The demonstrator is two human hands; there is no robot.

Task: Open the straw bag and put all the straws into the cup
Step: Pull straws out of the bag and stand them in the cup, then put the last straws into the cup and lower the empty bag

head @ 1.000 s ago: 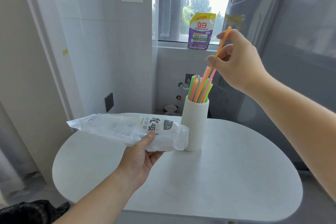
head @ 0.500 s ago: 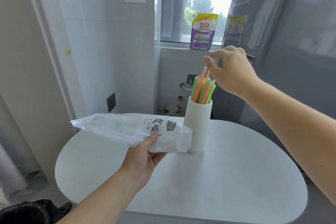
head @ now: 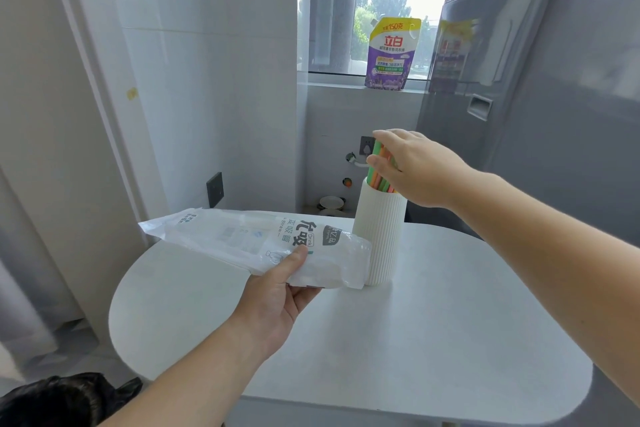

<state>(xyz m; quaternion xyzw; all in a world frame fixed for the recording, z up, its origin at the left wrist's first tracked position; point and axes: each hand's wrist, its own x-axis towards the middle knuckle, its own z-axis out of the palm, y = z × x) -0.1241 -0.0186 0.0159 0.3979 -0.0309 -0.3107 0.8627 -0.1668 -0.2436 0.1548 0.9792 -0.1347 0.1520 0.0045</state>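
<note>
Lowered since the earlier frame, the right hand (head: 417,168) now curls its fingers round the tops of the straws (head: 375,167), which stand in the cup (head: 381,243) at frame centre. Left hand (head: 277,293) pinches the bag (head: 239,239), thumb on top. Straws are probably light and easily bent: grip the bundle gently.

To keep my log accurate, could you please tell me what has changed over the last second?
The right hand released its raised straw into the cup, then came down; its grip now closes round the tops of the straws. The left hand keeps holding the straw bag beside the cup, which stayed put.
</note>
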